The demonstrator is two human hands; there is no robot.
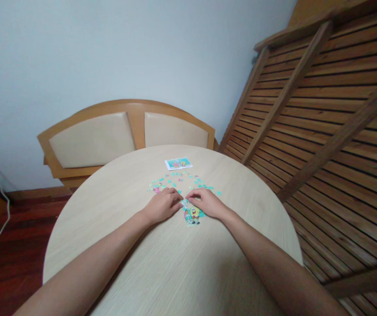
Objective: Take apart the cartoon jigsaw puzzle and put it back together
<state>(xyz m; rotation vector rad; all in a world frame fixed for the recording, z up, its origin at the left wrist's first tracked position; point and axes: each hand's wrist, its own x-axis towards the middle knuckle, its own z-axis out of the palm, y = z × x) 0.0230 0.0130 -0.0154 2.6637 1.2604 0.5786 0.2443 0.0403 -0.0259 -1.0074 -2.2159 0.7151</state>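
A partly joined jigsaw puzzle (pixel 195 213) with a yellow cartoon figure lies on the table in front of me. My left hand (pixel 165 205) rests at its upper left edge, thumb and fingers closed together by a small jigsaw piece (pixel 185 202). From the other side my right hand (pixel 206 202) pinches at the same spot, its fingertips close to those of the left. What exactly sits between the fingertips is too small to see clearly. Beyond both hands, loose jigsaw pieces (pixel 174 174) in teal, pink and yellow are scattered in an arc.
A picture card (pixel 179 163) with cartoon figures lies at the far side of the round wooden table (pixel 109 184). Behind stands a padded headboard (pixel 93 134) against the wall. A slatted wooden frame (pixel 307 109) leans on the right. A white cable (pixel 8 210) hangs at left.
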